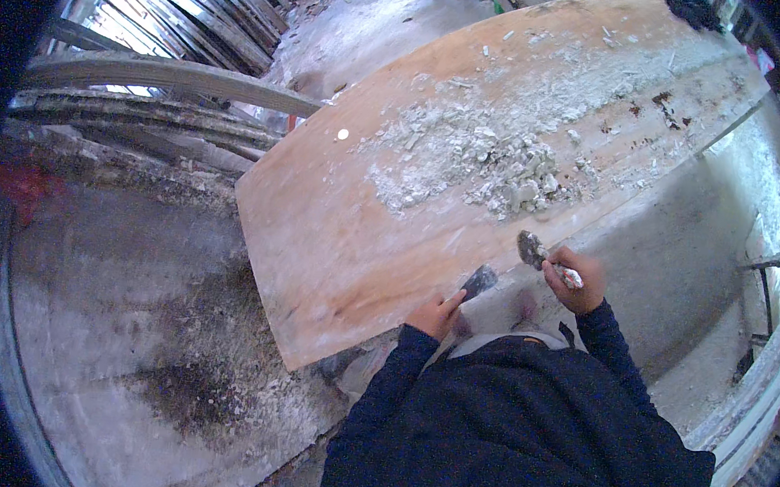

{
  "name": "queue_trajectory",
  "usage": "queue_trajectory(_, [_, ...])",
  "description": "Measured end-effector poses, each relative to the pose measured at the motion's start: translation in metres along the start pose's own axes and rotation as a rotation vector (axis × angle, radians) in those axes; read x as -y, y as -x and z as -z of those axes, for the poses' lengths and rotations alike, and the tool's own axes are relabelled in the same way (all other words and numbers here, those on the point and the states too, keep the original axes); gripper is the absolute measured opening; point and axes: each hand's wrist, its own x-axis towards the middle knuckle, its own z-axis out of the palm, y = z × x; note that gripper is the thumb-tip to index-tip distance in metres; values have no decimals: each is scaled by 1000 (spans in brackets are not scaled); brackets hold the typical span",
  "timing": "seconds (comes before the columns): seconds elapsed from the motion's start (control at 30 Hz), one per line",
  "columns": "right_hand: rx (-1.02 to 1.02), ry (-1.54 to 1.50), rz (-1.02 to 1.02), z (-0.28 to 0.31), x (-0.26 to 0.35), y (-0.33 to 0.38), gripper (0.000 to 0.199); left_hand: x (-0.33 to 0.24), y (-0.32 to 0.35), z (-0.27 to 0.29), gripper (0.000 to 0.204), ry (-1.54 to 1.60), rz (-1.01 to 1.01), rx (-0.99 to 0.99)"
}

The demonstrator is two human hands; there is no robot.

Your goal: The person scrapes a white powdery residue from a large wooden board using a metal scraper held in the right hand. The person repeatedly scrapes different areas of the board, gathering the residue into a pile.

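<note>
A large orange-brown wooden board slants across the view in front of me. White, crumbly, plaster-like lumps and powder lie in a heap over its middle. My left hand, at the board's near edge, is closed on a scraper with a flat, dark grey rectangular blade. To its right, my right hand grips a small trowel-like tool. That tool has a rounded, grey-crusted head and a whitish handle with red marks. Both tools are apart from the heap.
Wooden beams and stacked planks stand at the far left. A stained grey slab with crumbs lies to the left. Something black and tangled rests on the board's far right corner. A pale metal frame stands at right.
</note>
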Motion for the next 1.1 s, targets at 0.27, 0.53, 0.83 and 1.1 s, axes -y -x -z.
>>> queue_trajectory(0.27, [-45,-65,-84,11,-12,10,11,22,25,-2,37,60,-113,-71])
queue_trajectory(0.53, [-91,-48,-55,17,-18,10,12,16,17,7,38,-50,-118,-15])
queue_trajectory(0.83, [-62,-13,-72,17,-18,7,14,-13,-8,12,39,-36,-1,91])
queue_trajectory(1.1, [83,-338,-193,12,-29,-5,17,38,46,25,41,164,154,-227])
